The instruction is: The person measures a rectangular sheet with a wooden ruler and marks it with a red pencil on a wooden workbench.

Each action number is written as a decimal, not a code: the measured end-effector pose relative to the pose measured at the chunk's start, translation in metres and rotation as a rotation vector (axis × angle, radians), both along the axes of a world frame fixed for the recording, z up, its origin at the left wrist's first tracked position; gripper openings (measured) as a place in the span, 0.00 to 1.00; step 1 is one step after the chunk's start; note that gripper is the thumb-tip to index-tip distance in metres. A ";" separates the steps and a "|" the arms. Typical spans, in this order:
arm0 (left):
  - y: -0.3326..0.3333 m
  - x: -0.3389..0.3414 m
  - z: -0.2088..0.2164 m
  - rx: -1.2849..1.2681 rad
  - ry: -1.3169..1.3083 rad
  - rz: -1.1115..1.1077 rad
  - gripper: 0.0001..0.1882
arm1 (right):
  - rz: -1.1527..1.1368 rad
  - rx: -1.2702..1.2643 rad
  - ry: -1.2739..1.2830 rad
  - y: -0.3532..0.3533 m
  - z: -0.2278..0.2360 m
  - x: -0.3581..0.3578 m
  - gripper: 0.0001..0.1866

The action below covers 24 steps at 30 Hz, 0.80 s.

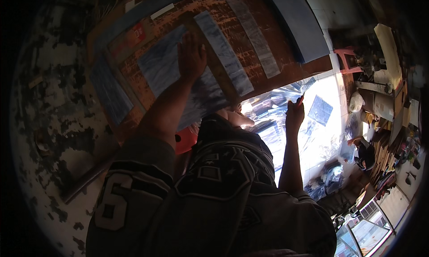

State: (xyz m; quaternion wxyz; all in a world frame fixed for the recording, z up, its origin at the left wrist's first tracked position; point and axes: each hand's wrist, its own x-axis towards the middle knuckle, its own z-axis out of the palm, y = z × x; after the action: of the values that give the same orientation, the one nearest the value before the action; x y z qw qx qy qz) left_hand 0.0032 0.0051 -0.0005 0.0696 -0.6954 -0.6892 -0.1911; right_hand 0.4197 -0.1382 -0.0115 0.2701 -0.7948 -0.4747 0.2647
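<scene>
My left hand (191, 55) lies flat with its fingers stretched out on a blue-grey streaked sheet (163, 55) on the worn brown worktable (261, 84). A straight brown strip (220, 78) runs along the right edge of that sheet, close to the hand. Farther right lie a pale blue strip (225, 53) and a narrow grey strip (254, 38). Out past the table's edge, my right hand (294, 114) is raised and closed around a slim orange-red tool (301, 97); whether it is a pen or a cutter cannot be made out.
A large dark blue panel (297, 24) covers the table's right end, and another blue piece (109, 91) lies at its left. Shiny sheeting and a blue square (320, 110) lie on the bright tiled floor. Another person (364, 154) sits at the right near stacked boards. A peeling wall (53, 100) stands left.
</scene>
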 end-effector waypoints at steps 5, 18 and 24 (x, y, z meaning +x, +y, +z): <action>0.002 -0.002 -0.007 0.042 -0.008 -0.032 0.31 | -0.085 -0.004 0.230 -0.013 0.016 -0.001 0.15; 0.009 -0.002 -0.014 -0.003 0.030 -0.059 0.35 | -0.026 0.055 0.093 -0.032 0.017 0.021 0.16; 0.013 -0.034 0.000 -0.186 0.046 -0.103 0.37 | -0.005 -0.030 0.347 -0.023 0.064 0.020 0.18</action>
State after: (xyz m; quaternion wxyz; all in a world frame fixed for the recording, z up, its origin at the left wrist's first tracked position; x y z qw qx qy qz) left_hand -0.0305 0.0178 -0.0001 0.0106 -0.7374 -0.6657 -0.1138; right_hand 0.4393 -0.1612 0.0528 0.3366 -0.7424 -0.4150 0.4041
